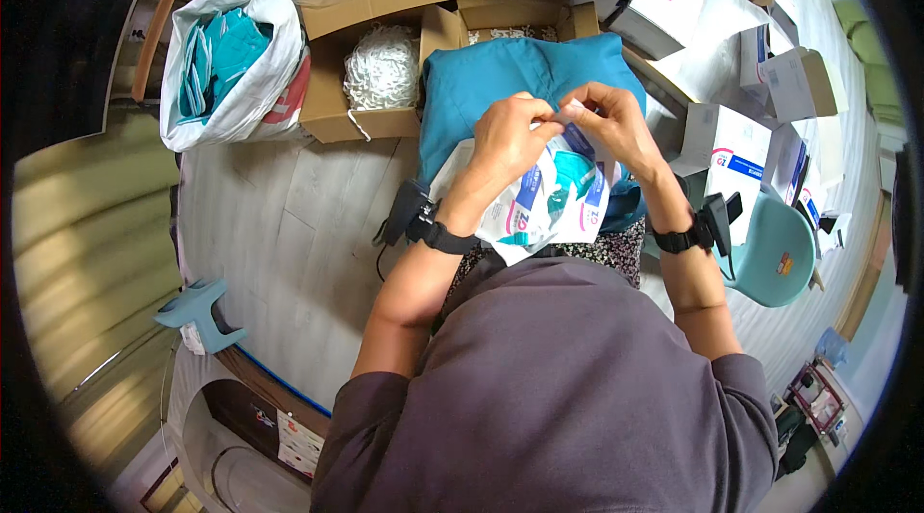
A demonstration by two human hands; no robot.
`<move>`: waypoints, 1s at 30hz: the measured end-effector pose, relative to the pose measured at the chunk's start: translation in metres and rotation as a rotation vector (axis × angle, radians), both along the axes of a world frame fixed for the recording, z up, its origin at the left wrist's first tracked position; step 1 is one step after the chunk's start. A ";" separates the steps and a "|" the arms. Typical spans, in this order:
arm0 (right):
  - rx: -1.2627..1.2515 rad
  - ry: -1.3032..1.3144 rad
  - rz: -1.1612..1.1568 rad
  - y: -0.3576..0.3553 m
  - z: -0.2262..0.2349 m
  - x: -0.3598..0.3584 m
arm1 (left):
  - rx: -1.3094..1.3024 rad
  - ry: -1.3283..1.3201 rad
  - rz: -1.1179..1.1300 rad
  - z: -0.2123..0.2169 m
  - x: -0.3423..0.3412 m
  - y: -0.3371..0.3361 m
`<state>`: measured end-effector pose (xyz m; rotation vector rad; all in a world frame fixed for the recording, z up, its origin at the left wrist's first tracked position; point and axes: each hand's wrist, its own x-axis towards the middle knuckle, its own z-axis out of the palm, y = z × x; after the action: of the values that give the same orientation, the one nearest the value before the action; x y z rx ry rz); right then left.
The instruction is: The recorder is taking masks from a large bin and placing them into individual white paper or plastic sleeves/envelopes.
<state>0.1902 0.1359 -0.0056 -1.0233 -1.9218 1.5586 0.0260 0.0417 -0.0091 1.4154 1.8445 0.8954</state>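
Observation:
My left hand (pixel 510 140) and my right hand (pixel 614 128) meet above my lap, both with fingers pinched together. A small white bit (pixel 574 107) shows at the right fingertips; its kind is too small to tell. The left fingertips press close beside it, and what they hold is hidden. Just beneath the hands, white printed packaging (pixel 508 215) with blue and pink marks lies on my lap. Teal folded pieces (pixel 570 176) show among it. Behind them spreads a teal cloth-covered bundle (pixel 525 70), which the hands partly overlap.
At the far left stands a white sack (pixel 279 27) of teal folded pieces. Beside it, a cardboard box (pixel 327 118) holds a heap of white cords (pixel 381 68). White cartons (pixel 727 142) crowd the right, near a light teal chair (pixel 778 253). A teal stool-like object (pixel 204 313) is at left.

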 end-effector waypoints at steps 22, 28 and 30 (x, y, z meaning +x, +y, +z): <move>-0.078 -0.160 -0.172 0.034 -0.038 0.033 | 0.112 -0.309 0.222 0.042 -0.001 -0.032; -0.022 -0.261 0.006 0.037 -0.042 0.039 | -0.094 -0.191 0.296 -0.040 -0.024 -0.006; 0.154 -0.459 0.080 0.029 -0.041 0.040 | -0.113 -0.309 0.355 -0.056 -0.030 -0.001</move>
<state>0.2301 0.1653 -0.0466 -1.3368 -2.3700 1.2660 -0.0044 0.0410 -0.0655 0.8383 1.8973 1.0938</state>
